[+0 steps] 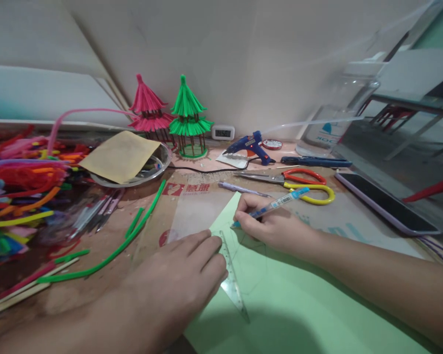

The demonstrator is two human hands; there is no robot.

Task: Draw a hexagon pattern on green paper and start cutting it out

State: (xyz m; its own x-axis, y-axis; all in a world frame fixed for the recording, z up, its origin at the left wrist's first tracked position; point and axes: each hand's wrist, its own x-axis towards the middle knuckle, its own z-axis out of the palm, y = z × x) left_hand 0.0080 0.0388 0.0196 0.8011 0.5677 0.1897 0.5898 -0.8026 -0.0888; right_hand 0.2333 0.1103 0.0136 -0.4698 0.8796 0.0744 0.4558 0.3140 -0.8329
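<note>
My left hand (177, 280) lies flat with its fingers together, pressing a clear plastic set square (232, 282) onto a light green sheet of paper (299, 305). My right hand (273, 226) is closed on a blue pen (276, 204), whose tip rests on the green paper beside the top corner of the set square. The green sheet lies on a brown cardboard surface (192, 201) in front of me.
Scissors with red and yellow handles (299, 184), a blue glue gun (249, 147), a second pen (239, 189) and a phone (386, 204) lie beyond. Pink (149, 110) and green (188, 115) pagoda models stand at the wall. Pipe cleaners (18, 182) pile up left; green ones (133, 231) lie loose.
</note>
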